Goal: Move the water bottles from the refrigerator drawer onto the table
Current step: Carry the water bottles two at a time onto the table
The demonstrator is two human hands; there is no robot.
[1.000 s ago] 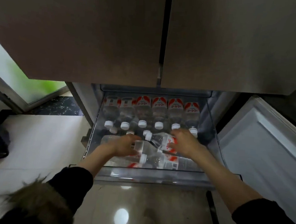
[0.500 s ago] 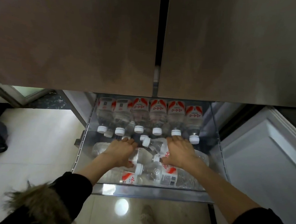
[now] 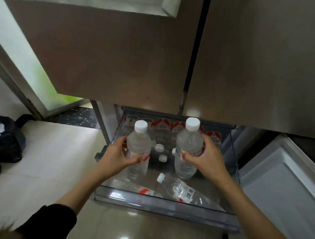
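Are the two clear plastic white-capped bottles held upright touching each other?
Apart. The head view shows the left-hand bottle and right-hand bottle with open drawer space between them.

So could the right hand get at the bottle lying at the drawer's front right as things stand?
Probably not yet: the right hand already grips an upright bottle. The lying bottle itself sits uncovered in the drawer.

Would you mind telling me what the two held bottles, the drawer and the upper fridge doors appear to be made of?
Left bottle and right bottle: clear thin plastic, see-through, with opaque white caps. Drawer: probably transparent hard plastic; bottles show through its front wall. Fridge doors: brownish, satin, likely coated metal, with soft reflections.
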